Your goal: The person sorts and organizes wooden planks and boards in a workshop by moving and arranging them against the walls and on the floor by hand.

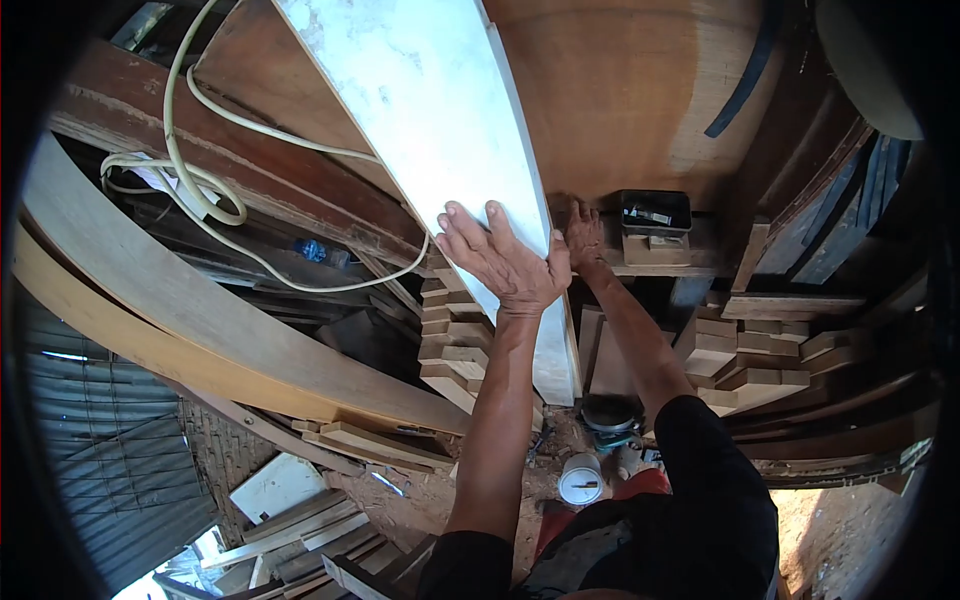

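Observation:
A long white-faced board [430,110] runs from the top of the view down toward the floor, tilted to the left at its upper end. My left hand [505,262] lies on its white face, fingers spread, with the thumb near the right edge. Just right of the board, my right hand [584,238] rests with its fingers apart against the shadowed brown wooden surface. I cannot tell whether it touches the board. Beside it, a black tray [655,198] with a small item inside sits on a ledge.
Stacked wood blocks [455,335] stand left of the board, and more blocks [765,360] stand at right. A pale cable [300,288] loops across the left side. Long curved planks [230,320] cross the lower left. A white bucket [580,482] stands on the floor near my legs.

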The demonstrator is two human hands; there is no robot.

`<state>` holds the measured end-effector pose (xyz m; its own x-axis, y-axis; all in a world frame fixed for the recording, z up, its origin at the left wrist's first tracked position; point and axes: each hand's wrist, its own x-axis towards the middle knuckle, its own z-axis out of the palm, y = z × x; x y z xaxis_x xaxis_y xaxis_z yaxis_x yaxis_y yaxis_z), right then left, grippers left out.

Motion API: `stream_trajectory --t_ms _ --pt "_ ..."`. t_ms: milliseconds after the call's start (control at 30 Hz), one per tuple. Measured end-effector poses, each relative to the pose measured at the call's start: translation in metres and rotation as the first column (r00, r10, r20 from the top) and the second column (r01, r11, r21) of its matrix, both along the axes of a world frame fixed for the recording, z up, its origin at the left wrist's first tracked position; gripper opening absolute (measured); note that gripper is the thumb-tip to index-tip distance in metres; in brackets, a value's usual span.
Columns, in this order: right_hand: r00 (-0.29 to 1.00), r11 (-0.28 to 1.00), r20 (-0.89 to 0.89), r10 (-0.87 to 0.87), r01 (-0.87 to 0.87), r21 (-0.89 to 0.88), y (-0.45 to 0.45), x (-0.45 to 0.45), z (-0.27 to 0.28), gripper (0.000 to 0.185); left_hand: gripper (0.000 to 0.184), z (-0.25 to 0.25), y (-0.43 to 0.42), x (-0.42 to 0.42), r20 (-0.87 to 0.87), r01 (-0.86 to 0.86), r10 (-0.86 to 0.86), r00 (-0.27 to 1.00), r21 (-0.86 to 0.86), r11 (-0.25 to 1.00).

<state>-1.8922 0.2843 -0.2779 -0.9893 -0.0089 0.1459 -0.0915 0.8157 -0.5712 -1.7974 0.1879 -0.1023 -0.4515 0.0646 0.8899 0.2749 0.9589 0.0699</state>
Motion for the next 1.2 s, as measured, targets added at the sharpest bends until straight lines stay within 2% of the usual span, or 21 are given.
stream_trajectory --t_ms 33,133,167,267,300,433,533,567,667,833,933,1000,1033,1100,1200 --pt "1.0 1.0 -0.01 -0.008 0.008 0.011 0.0 -0.005 -0.003 0.081 0.084 -0.001 0.0 -0.001 0.004 -0.002 0.002 1.0 0.001 1.0" --pt "0.993 0.978 -0.116 0.026 -0.049 -0.203 0.008 -0.001 0.0 0.073 0.085 -0.001 -0.002 -0.001 0.008 -0.001 0.001 1.0 0.007 1.0" --pt "0.976 0.971 -0.22 -0.004 -0.049 -0.234 0.008 -0.006 -0.017 0.07 0.085 -0.001 -0.002 -0.001 0.008 0.001 -0.001 1.0 0.01 1.0" --pt "0.987 0.849 -0.163 0.009 -0.093 -0.519 0.033 0.037 0.059 0.071 0.086 0.0 -0.002 0.0 0.004 -0.005 0.004 1.0 0.022 1.0" --pt "0.967 0.899 -0.253 -0.024 -0.091 -0.429 0.043 0.047 0.067 0.069 0.086 0.0 -0.002 0.002 0.012 -0.015 0.015 1.0 0.02 1.0" --pt "0.934 0.932 -0.351 0.069 -0.185 -0.312 0.096 0.104 0.143 0.071 0.081 0.003 0.002 0.004 -0.03 -0.008 0.008 1.0 0.022 1.0" --pt "0.939 0.892 -0.296 0.173 -0.277 -0.357 0.126 0.151 0.213 0.078 0.081 0.004 0.003 0.006 -0.042 -0.013 0.014 0.999 0.026 1.0" --pt "0.933 0.901 -0.294 0.21 -0.301 -0.312 0.134 0.162 0.231 0.084 0.081 0.004 0.003 0.007 -0.03 -0.014 0.015 0.999 0.03 0.999" --pt "0.844 0.789 -0.407 0.348 -0.499 -0.36 0.15 0.2 0.287 0.087 0.082 0.003 0.005 0.007 -0.041 -0.03 0.031 0.999 0.037 0.999" --pt "0.647 0.689 -0.541 0.538 -0.707 -0.16 0.16 0.253 0.367 0.095 0.085 0.009 0.007 0.013 -0.007 -0.003 0.003 1.0 0.073 0.997" --pt "0.563 0.619 -0.595 0.573 -0.774 -0.136 0.158 0.28 0.403 0.095 0.088 0.005 0.006 0.006 -0.067 -0.047 0.05 0.997 0.046 0.998" --pt "0.454 0.566 -0.628 0.632 -0.824 -0.026 0.162 0.292 0.426 0.09 0.087 0.005 0.007 0.01 -0.03 -0.013 0.016 0.999 0.08 0.997" --pt "0.395 0.509 -0.671 0.627 -0.86 -0.03 0.154 0.297 0.438 0.083 0.087 0.003 0.006 0.009 -0.019 -0.004 0.005 1.0 0.092 0.996" --pt "0.351 0.459 -0.73 0.586 -0.887 -0.058 0.142 0.31 0.459 0.063 0.087 0.001 0.006 0.004 -0.039 0.003 0.001 0.999 0.101 0.995" --pt "0.299 0.42 -0.806 0.511 -0.905 -0.07 0.127 0.325 0.48 0.055 0.086 0.004 0.008 0.006 -0.074 -0.008 0.015 0.997 0.087 0.996"
